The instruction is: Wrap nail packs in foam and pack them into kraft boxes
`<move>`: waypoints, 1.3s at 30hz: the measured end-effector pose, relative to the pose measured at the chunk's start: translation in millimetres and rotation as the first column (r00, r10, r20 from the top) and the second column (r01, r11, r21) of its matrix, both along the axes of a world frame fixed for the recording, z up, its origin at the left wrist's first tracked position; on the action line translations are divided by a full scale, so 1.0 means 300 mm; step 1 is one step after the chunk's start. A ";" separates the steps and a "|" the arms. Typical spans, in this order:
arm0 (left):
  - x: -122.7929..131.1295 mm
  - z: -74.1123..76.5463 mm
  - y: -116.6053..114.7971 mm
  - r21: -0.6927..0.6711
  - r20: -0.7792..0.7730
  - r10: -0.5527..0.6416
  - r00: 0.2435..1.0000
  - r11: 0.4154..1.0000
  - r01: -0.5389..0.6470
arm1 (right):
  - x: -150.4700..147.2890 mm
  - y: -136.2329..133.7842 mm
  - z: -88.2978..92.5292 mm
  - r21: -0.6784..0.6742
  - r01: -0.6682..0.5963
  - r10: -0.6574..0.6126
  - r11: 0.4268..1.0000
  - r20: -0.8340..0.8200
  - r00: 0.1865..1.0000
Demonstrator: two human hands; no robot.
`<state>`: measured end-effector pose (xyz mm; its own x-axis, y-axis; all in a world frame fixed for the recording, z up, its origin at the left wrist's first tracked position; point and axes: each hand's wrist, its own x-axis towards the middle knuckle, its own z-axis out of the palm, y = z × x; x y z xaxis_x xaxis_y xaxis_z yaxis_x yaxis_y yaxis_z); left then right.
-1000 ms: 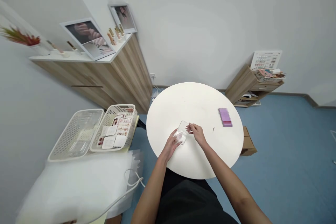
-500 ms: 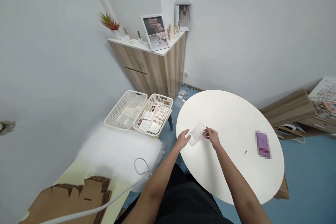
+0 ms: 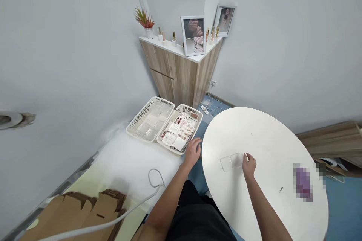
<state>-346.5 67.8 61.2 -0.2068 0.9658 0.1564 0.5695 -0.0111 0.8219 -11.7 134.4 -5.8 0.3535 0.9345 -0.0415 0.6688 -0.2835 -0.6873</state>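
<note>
A clear plastic box [image 3: 232, 161], unfolded with its two halves side by side, lies on the white oval table [image 3: 263, 128]. My right hand [image 3: 249, 164] is closed at its right edge, fingers pinched together there. Off the table's left edge, my left hand [image 3: 193, 152] reaches forward with its fingers apart and nothing in them. It is nearest to a white basket [image 3: 181, 153] full of printed cards and sheets of nail designs. A second white basket [image 3: 131, 128] beside that one holds several clear plastic boxes [image 3: 149, 126].
Flattened brown cardboard boxes [image 3: 85, 211] and a white sheet stack [image 3: 127, 162] lie at left, crossed by a white cable [image 3: 121, 216]. A wooden corner cabinet [image 3: 183, 75] stands behind. A blurred purple item [image 3: 302, 182] lies on the table's right side.
My left hand has let go of the clear box and moved left toward the card basket. The box lies opened out by my right hand. The view has turned left.
</note>
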 end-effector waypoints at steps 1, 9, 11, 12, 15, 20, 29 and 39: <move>-0.049 -0.002 -0.010 0.026 -0.075 0.044 0.996 0.999 -0.042 | -0.047 0.033 0.013 0.042 -0.018 0.018 0.999 0.012 1.000; -0.231 -0.046 -0.080 0.056 -0.479 0.121 0.869 0.993 -0.107 | -0.659 0.277 0.180 0.245 -0.547 0.513 0.801 0.192 0.837; -0.225 -0.047 -0.082 0.057 -0.483 0.117 0.868 0.993 -0.102 | -0.806 0.307 0.214 0.216 -0.687 0.618 0.694 0.310 0.722; -0.221 -0.047 -0.081 0.060 -0.481 0.118 0.869 0.993 -0.101 | -0.869 0.318 0.226 0.170 -0.746 0.659 0.644 0.373 0.654; -0.216 -0.048 -0.081 0.053 -0.479 0.110 0.871 0.994 -0.096 | -1.016 0.339 0.244 -0.015 -0.818 0.708 0.575 0.510 0.488; -0.219 -0.057 -0.084 0.030 -0.470 0.107 0.876 0.994 -0.106 | -1.127 0.373 0.230 -0.175 -0.751 0.676 0.637 0.595 0.435; -0.219 -0.057 -0.084 0.017 -0.467 0.104 0.878 0.994 -0.108 | -1.149 0.429 0.181 -0.403 -0.708 0.743 0.580 0.617 0.259; -0.238 -0.026 -0.047 0.066 -0.385 0.147 0.911 0.989 -0.132 | -1.060 0.381 0.277 -0.091 -0.697 0.696 0.711 0.230 0.680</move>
<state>-417.9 53.6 53.5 -0.2550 0.9233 0.2871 0.8412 0.0654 0.5368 -329.8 248.7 77.2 -0.4018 0.9147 -0.0439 0.8081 0.3316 -0.4868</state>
